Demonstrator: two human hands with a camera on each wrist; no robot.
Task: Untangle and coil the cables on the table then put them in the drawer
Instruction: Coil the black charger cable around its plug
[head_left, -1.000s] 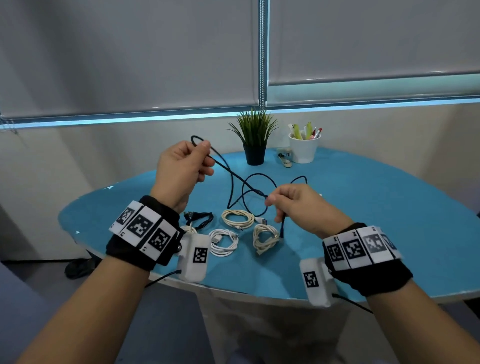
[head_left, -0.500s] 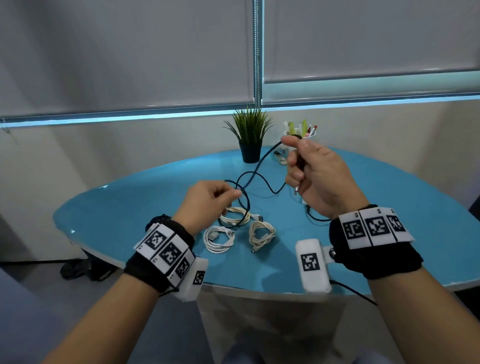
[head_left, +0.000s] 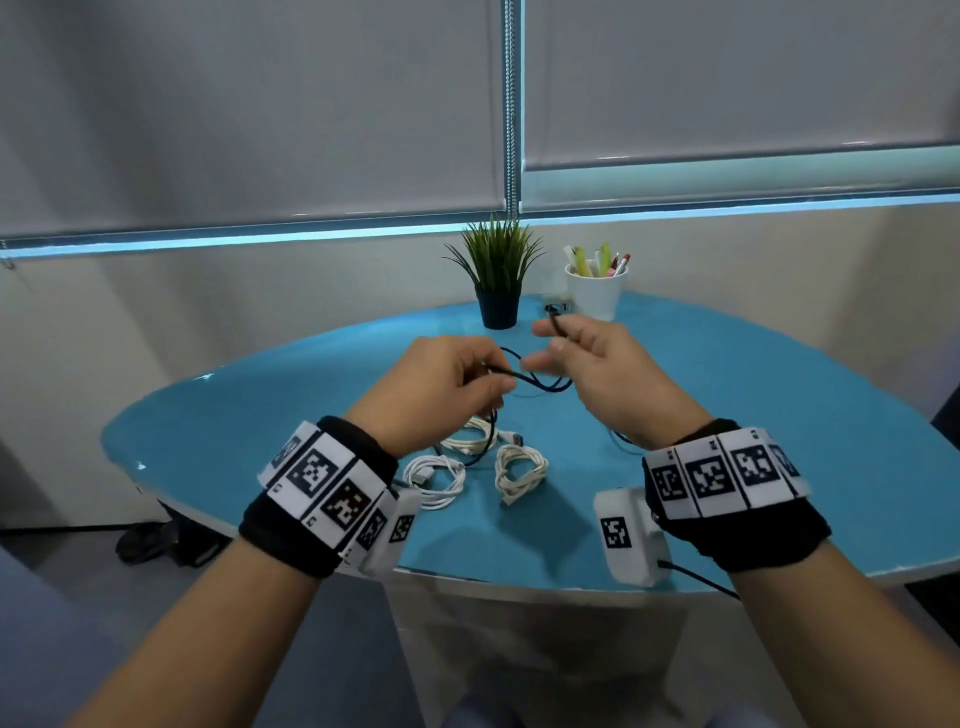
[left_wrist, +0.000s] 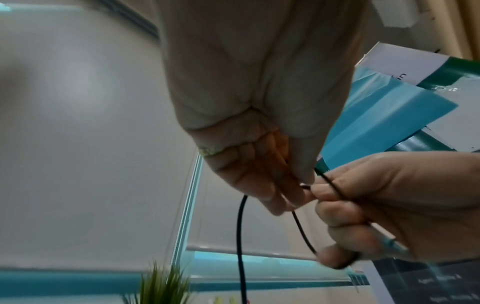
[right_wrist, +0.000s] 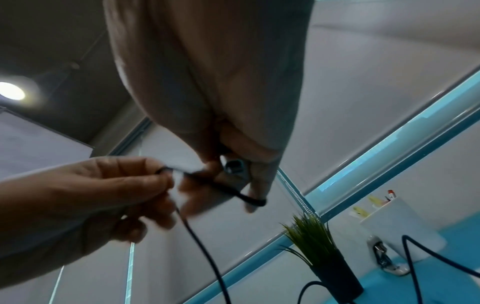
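A thin black cable hangs in a loop between both hands above the blue table. My left hand pinches one strand of it near its fingertips; the left wrist view shows the cable dropping down from that pinch. My right hand holds the cable's plug end between thumb and forefinger, and the metal connector shows in the right wrist view. Three coiled white cables lie on the table below: one, a second, and a third partly hidden by my left hand.
A small potted plant and a white cup of pens stand at the table's far edge, with a small clip between them. Window blinds fill the background. No drawer is in view.
My right hand has come down from near the cup towards my left hand. My left hand has risen a little. The two now meet at the cable, and the loop between them is smaller.
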